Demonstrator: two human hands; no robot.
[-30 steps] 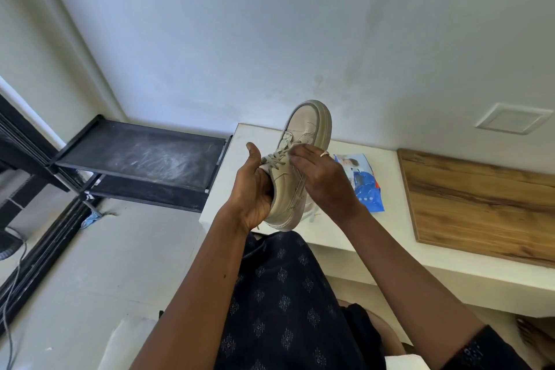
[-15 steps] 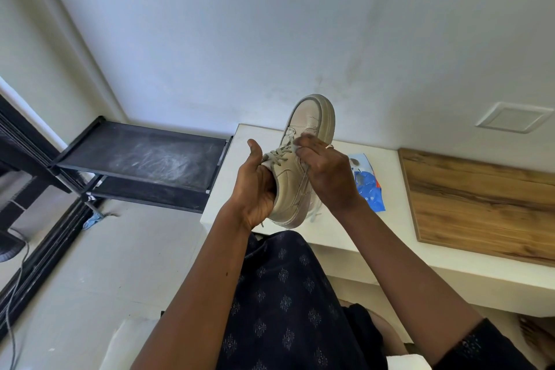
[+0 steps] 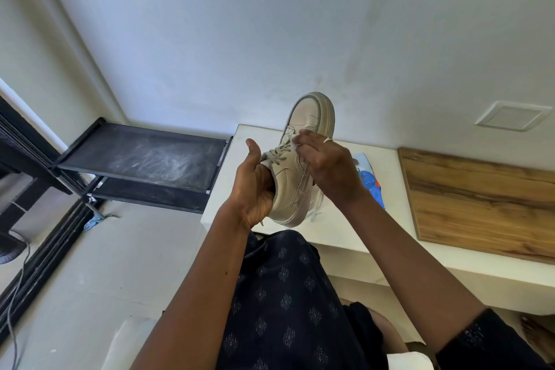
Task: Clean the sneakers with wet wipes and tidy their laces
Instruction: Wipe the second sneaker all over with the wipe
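Sneaker held toe-up above tabletop, heel gripped in left hand. Right hand pinches at laces. Blue wipes pack lies on tabletop behind it.

1. Worn on the head, wide-angle, facing forward and down along both forearms.
2. Close on left hand and right hand, raised mid-frame.
3. Beyond, white surface and wall; floor at left.

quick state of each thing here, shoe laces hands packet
sneaker, held in the air, toe up
laces, threaded, one end dangling
left hand, grips the sneaker's heel
right hand, pinches the laces
wipes packet, lying on the ledge, partly hidden
wooden board, flat on the ledge
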